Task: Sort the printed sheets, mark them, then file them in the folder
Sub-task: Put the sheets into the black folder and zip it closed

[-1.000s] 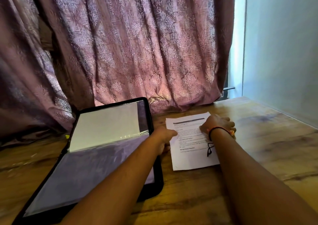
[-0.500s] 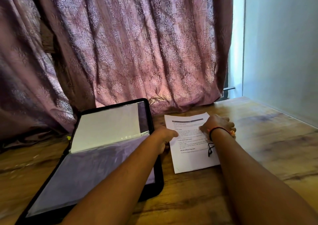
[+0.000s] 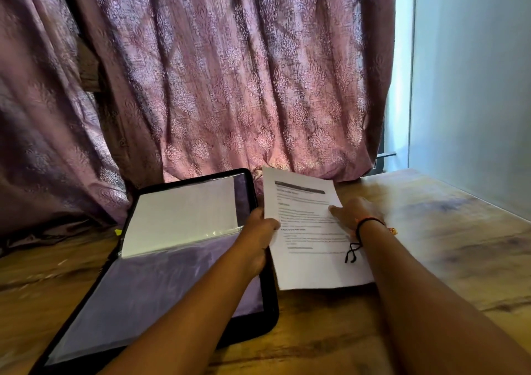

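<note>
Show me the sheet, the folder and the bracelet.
sheet [image 3: 316, 271], head view, blank lower part
folder [image 3: 271, 311], head view, black right rim
bracelet [image 3: 369, 219], head view, dark band on wrist

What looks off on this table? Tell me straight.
Nothing spilled or damaged. Only the printed sheet sits askew: its far end is raised off the table, the left hand gripping its left edge and the right hand touching its right side. The open folder lies flat beside it.
</note>
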